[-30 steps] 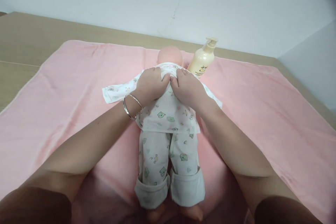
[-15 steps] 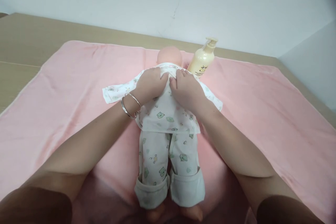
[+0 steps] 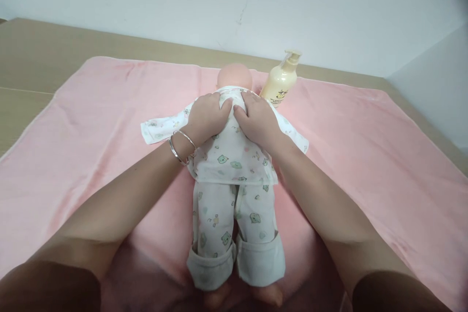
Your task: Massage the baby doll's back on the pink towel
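A baby doll (image 3: 234,76) in a white printed top (image 3: 234,158) and matching trousers (image 3: 215,214) with rolled cuffs lies back side up, its head away from me. My left hand (image 3: 210,114) rests on the left of its upper back, thumb apart from the fingers. On the right of the upper back lies my right hand (image 3: 258,119), its thumb also spread. Both palms press on the cloth, and neither hand grips anything. Two silver bangles (image 3: 183,147) circle my left wrist.
A pale yellow pump bottle (image 3: 281,80) stands just right of the doll's head. Beneath the doll a pink blanket (image 3: 109,131) covers much of the wooden table (image 3: 66,39). A white wall (image 3: 146,0) rises behind.
My right hand's fingers have shifted slightly, and its thumb now sits more apart from them. The cloth between the hands looks smoother. The whole view has shifted a little.
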`<move>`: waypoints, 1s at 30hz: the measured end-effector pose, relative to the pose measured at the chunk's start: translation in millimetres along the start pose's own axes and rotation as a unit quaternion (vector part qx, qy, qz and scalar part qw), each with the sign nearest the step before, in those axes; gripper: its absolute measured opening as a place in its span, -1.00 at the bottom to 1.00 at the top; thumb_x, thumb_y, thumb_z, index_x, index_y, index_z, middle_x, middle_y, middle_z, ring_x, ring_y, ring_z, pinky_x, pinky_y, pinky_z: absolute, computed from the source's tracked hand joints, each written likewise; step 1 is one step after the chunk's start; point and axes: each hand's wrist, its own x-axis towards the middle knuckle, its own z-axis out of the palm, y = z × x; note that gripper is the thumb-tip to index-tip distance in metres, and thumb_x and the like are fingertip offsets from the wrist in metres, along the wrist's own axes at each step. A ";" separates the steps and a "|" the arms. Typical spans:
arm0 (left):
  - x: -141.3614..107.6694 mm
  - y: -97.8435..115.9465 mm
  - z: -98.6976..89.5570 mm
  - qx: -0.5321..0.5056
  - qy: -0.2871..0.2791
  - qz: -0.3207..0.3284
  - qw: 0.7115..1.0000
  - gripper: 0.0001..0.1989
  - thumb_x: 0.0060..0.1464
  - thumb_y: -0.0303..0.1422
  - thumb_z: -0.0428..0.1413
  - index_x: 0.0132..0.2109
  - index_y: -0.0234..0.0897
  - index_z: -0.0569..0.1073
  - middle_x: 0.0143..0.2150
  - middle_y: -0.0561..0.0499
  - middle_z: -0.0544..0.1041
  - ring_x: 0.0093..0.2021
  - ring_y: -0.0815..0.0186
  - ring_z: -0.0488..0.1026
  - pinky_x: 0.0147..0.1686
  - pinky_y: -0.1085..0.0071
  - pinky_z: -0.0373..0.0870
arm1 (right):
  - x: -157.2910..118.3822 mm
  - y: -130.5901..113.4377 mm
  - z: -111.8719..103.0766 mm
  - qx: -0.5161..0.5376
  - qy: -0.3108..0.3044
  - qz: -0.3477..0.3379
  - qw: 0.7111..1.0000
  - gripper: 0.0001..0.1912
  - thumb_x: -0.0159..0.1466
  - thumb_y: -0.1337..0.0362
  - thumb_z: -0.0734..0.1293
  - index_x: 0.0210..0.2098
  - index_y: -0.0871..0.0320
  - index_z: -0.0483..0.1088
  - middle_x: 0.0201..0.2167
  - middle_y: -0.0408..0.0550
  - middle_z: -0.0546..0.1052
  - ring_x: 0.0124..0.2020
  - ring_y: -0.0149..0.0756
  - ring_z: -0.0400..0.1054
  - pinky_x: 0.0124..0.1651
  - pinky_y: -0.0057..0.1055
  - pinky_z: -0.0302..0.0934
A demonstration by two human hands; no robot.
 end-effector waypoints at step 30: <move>1.1 -1.7 1.6 0.001 0.003 0.006 1.000 -0.59 0.34 -0.17 -0.18 -0.18 -0.32 0.47 -0.14 -0.21 0.59 -0.19 0.15 0.45 -0.10 0.23 0.37 | -0.7 2.9 5.5 -0.012 0.009 -0.005 1.000 -0.53 0.46 0.17 0.04 0.20 0.23 0.33 0.24 0.27 0.45 0.29 0.10 0.30 0.34 0.12 0.17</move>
